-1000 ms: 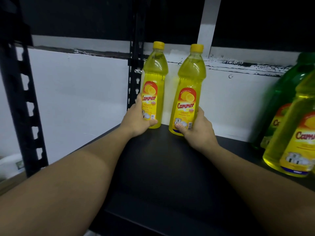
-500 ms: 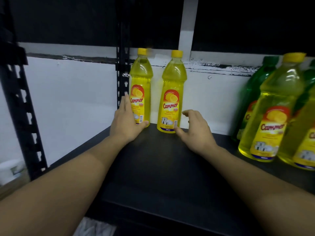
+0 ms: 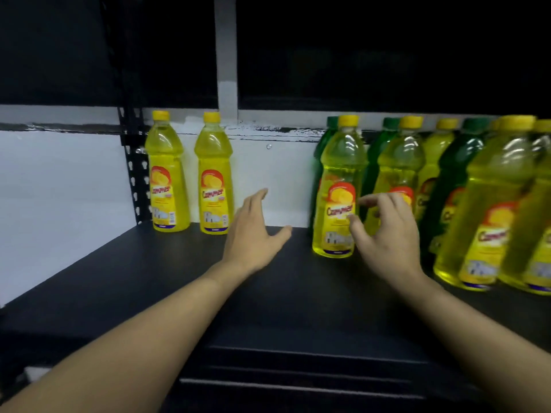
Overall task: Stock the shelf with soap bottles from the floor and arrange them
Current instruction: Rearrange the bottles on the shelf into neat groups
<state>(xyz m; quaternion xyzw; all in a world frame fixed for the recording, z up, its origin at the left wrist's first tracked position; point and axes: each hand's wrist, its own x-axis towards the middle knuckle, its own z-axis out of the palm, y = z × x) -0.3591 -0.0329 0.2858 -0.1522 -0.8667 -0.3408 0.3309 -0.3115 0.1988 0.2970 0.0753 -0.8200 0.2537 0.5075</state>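
Observation:
Two yellow soap bottles, the left one (image 3: 165, 174) and the right one (image 3: 214, 177), stand upright side by side at the back left of the black shelf (image 3: 143, 272). Nothing touches them. My left hand (image 3: 253, 231) hovers open over the shelf, to the right of that pair. My right hand (image 3: 387, 234) is open with fingers loosely bent, right beside another upright yellow bottle (image 3: 340, 189); whether it touches the bottle I cannot tell. Both hands hold nothing.
A crowded group of yellow bottles (image 3: 489, 210) and green bottles (image 3: 456, 186) fills the shelf's right side. A black perforated upright (image 3: 132, 162) stands at the back left against a white wall (image 3: 59, 186). A bare gap separates the left pair from the group.
Both hands have let go of the two left bottles and swung right. My right hand now sits by the front bottle of the right group. The view has panned right.

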